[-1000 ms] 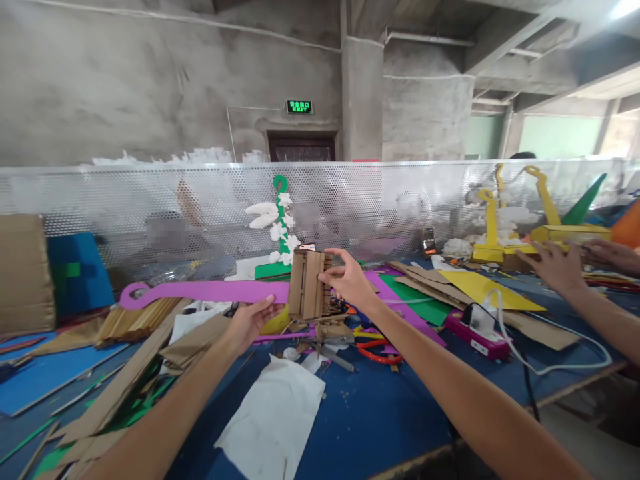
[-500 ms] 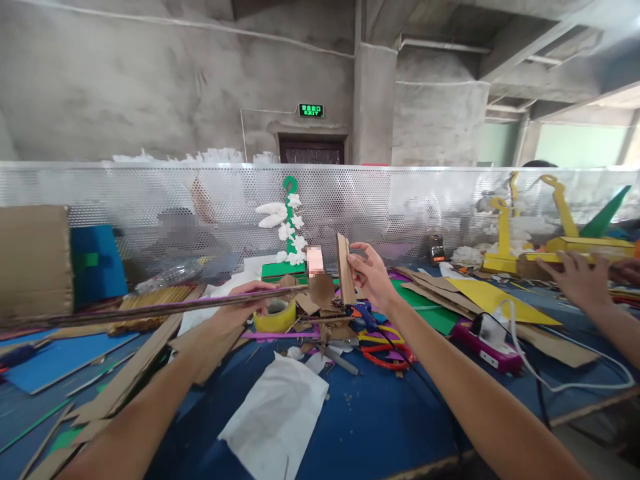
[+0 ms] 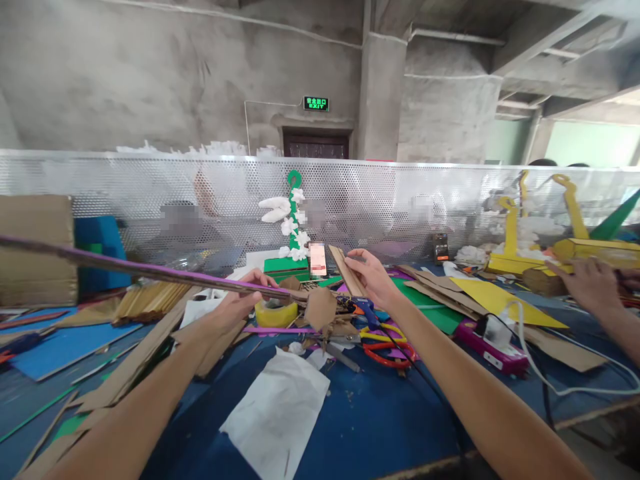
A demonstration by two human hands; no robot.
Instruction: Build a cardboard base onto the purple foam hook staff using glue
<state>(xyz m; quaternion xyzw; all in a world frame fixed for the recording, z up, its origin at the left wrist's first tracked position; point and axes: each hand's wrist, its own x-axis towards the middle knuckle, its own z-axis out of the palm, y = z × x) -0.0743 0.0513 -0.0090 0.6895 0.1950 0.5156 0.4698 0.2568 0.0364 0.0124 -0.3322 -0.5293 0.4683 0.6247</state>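
My left hand (image 3: 235, 307) is closed around a long thin cardboard stick (image 3: 150, 270) with a purple edge. The stick slants across from the far left, and a brown cardboard hexagon (image 3: 321, 309) shows at its right end. My right hand (image 3: 373, 277) pinches a narrow folded cardboard strip (image 3: 344, 268), tilted with its top to the left and apart from the hexagon. Below the right hand lies a blue glue gun (image 3: 364, 308). A roll of yellow tape (image 3: 276, 313) sits under the stick beside my left hand.
Red-handled scissors (image 3: 390, 351) and a white paper sheet (image 3: 277, 410) lie in front. A green stand with white flowers (image 3: 294, 230) and a phone (image 3: 317, 259) stand behind. A purple power strip (image 3: 493, 350) and a co-worker's hand (image 3: 593, 283) are at the right.
The stick's left end has swung up, bringing its purple edge into sight, and the hexagon now shows more clearly. The folded cardboard strip has tilted to the left in my right hand.
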